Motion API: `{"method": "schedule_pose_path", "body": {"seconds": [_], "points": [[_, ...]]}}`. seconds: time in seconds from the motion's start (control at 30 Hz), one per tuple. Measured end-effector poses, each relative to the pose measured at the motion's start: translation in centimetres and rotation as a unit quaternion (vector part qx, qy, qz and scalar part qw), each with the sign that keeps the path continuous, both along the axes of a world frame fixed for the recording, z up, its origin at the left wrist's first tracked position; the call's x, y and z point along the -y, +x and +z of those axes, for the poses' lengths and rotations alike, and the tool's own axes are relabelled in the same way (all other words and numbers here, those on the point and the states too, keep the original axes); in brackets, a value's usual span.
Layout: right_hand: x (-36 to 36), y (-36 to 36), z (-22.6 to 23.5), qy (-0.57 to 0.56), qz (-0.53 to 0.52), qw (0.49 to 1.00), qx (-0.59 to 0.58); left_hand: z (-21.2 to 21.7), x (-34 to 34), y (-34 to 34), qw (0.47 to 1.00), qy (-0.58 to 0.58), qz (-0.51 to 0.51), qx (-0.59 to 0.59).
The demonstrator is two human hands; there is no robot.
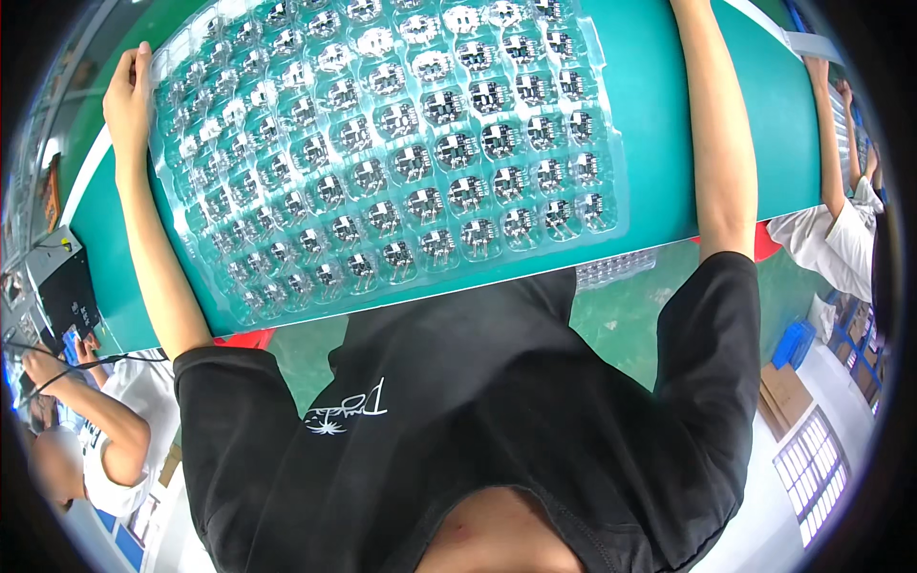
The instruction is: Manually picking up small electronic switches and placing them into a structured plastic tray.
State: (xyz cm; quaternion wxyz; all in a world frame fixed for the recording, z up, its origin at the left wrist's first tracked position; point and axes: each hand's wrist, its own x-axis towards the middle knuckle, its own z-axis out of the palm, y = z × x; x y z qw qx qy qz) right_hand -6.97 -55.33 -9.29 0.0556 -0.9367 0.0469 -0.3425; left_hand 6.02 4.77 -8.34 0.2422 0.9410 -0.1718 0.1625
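A large clear plastic tray [616, 186] lies on the green tabletop in front of me, its far end cut off by the upper edge of view. Rows of round pockets hold small black-and-white circuit boards [457, 150] with short leads. My left hand [126, 100] is at the tray's left edge, fingers closed against the rim; their far sides are hidden. On the right, my bare forearm stretches past the tray over the table, and my right hand lies beyond the upper edge of view.
The green worktable [659, 153] curves across the view. A black box-shaped device [65, 286] with cables stands at the left end. Co-workers sit at both sides, one arm [829, 143] reaching onto the table at right. Another pocketed tray [616, 269] shows below the table edge.
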Motion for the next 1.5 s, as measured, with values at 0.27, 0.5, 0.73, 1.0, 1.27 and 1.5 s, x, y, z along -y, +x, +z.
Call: {"method": "schedule_pose_path", "body": {"seconds": [0.27,0.5,0.73,1.0,1.27,1.5], "points": [[1.0,-0.2,0.3,-0.026,-0.008,1.000,0.010,0.2,0.8,0.3,1.000,0.001,-0.003,-0.003],[-0.1,0.6,-0.5,-0.023,0.006,1.000,-0.010,0.3,-0.2,-0.4,1.000,0.012,0.015,-0.009],[0.2,0.5,-0.5,-0.022,0.015,1.000,0.000,0.1,-0.3,0.0,1.000,0.017,0.011,-0.009],[0.0,1.0,-0.6,-0.020,0.039,0.999,-0.004,-0.2,-1.2,0.5,1.000,0.014,0.012,-0.015],[1.4,0.8,-0.5,-0.036,0.045,0.998,0.007,-0.3,-0.7,0.8,1.000,0.007,0.001,-0.010],[1.3,0.8,-0.6,-0.039,0.050,0.998,-0.003,-0.4,-0.7,0.7,1.000,0.016,0.015,-0.013]]}}
